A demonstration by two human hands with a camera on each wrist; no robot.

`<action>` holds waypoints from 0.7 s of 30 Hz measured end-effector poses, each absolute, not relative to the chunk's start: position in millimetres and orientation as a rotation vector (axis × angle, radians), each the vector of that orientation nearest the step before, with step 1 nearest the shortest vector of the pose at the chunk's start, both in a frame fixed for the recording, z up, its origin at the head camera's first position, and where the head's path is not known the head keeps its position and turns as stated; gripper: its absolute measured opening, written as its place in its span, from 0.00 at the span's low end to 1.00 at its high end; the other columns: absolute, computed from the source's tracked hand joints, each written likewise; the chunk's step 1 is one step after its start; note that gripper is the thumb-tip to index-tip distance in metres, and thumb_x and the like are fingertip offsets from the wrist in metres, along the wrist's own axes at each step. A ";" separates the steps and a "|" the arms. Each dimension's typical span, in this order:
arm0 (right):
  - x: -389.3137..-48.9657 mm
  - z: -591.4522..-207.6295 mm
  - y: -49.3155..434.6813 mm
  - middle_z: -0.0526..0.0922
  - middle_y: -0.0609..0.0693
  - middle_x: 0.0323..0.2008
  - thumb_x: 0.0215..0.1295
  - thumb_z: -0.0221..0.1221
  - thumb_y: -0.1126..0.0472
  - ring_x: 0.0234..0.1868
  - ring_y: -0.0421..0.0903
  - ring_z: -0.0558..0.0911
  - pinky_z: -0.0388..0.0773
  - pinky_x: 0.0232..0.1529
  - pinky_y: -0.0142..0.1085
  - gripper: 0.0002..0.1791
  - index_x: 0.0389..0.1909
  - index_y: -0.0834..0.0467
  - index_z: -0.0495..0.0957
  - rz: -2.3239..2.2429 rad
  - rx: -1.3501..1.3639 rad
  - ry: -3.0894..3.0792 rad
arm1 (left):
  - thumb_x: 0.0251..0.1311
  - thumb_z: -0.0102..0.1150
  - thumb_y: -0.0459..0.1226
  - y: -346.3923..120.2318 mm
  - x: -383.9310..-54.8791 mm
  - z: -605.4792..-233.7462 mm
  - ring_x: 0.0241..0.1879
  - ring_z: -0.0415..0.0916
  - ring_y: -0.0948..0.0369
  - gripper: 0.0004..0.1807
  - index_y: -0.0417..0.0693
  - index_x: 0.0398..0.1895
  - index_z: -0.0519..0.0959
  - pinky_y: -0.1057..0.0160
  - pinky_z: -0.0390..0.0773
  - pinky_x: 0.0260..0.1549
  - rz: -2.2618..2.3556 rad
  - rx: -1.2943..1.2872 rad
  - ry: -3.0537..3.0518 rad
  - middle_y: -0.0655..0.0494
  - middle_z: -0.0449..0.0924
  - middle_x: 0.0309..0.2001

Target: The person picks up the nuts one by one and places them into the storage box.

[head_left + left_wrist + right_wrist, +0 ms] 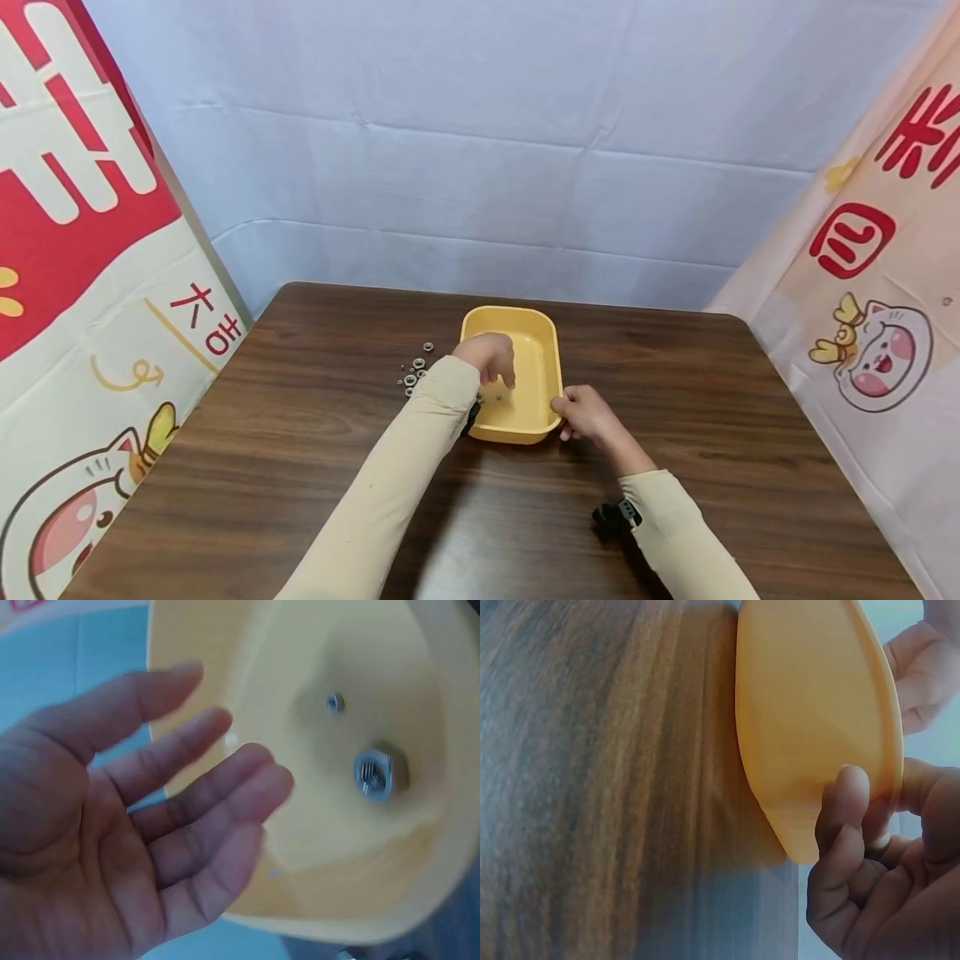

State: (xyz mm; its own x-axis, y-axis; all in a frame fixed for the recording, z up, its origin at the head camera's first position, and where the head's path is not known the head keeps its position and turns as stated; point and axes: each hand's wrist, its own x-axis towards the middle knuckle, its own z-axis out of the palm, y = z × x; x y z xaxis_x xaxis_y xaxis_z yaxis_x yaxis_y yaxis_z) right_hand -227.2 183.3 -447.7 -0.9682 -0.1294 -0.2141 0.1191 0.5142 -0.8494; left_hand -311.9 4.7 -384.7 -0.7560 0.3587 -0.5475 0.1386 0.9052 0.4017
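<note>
A yellow plastic box (528, 367) stands on the dark wooden table. My left hand (491, 357) hangs over its left side, palm bare and fingers loosely bent with nothing between them. Below those fingers, the left wrist view shows a large hex nut (381, 774) and a small nut (335, 703) lying on the box floor. At the box's near right corner, my right hand (585, 412) pinches the rim, thumb on the inner side and fingers against the outer wall. Several metal nuts (418, 364) of mixed sizes lie on the table left of the box, partly hidden by my left sleeve.
The wooden table (712, 417) reaches around the box, its far edge close to a pale cloth backdrop (480, 167). Printed cloths hang at both sides. A black wrist camera (615, 517) is strapped at my right sleeve.
</note>
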 end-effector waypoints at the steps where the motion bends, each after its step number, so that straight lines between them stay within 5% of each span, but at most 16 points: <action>1: -227.1 -447.9 183.4 0.74 0.53 0.11 0.59 0.47 0.69 0.10 0.42 0.74 0.66 0.12 0.30 0.11 0.17 0.64 0.69 -1.434 -0.015 2.510 | 0.56 0.64 0.41 5.8 -310.9 -383.9 0.19 0.70 0.62 0.08 0.46 0.29 0.79 0.65 0.72 0.22 0.378 0.424 2.431 0.53 0.75 0.27; 6: -226.7 -448.0 183.8 0.74 0.53 0.11 0.58 0.47 0.69 0.10 0.42 0.74 0.66 0.12 0.31 0.11 0.17 0.63 0.69 -1.439 -0.017 2.515 | 0.59 0.61 0.42 8.4 -301.1 -380.9 0.18 0.55 0.64 0.18 0.51 0.15 0.67 0.66 0.62 0.23 0.133 0.650 2.504 0.60 0.61 0.18; 13: -226.6 -447.0 184.7 0.74 0.54 0.12 0.59 0.47 0.68 0.11 0.44 0.75 0.67 0.13 0.31 0.11 0.17 0.62 0.68 -1.442 -0.004 2.505 | 0.57 0.63 0.43 5.8 -295.0 -384.8 0.19 0.58 0.63 0.17 0.52 0.16 0.68 0.64 0.62 0.23 0.146 0.660 2.545 0.60 0.62 0.17; 21: -226.4 -449.8 184.0 0.74 0.53 0.11 0.60 0.47 0.68 0.10 0.42 0.74 0.66 0.12 0.31 0.11 0.18 0.63 0.68 -1.450 -0.020 2.503 | 0.58 0.61 0.42 4.0 -294.2 -384.2 0.14 0.43 0.63 0.24 0.51 0.11 0.60 0.65 0.54 0.18 0.156 0.657 2.530 0.59 0.51 0.12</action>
